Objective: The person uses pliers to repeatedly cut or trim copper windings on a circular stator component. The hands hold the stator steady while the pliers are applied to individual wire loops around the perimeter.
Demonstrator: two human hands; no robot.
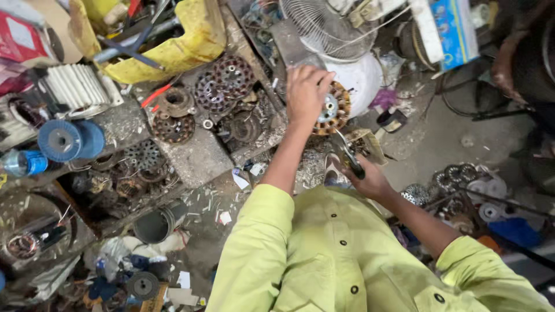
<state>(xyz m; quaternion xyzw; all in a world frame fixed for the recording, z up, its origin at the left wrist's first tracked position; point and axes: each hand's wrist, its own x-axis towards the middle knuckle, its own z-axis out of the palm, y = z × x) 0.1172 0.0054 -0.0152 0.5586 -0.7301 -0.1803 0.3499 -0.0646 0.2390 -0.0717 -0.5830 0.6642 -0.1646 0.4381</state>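
My left hand (306, 92) grips a round motor stator (334, 110) with copper windings around its rim and a metal hub in the middle, holding it up at the centre of the view. My right hand (367, 179) is closed around the dark handles of a cutting tool (348, 155), whose metal tip points up toward the stator's lower edge. Both arms wear light green sleeves.
Several bare stator cores (222, 84) lie on a grimy workbench (196, 156) to the left. A blue wire spool (69, 140), a yellow plastic housing (179, 40) and a fan guard (315, 23) sit around. More round parts (462, 179) lie on the floor right.
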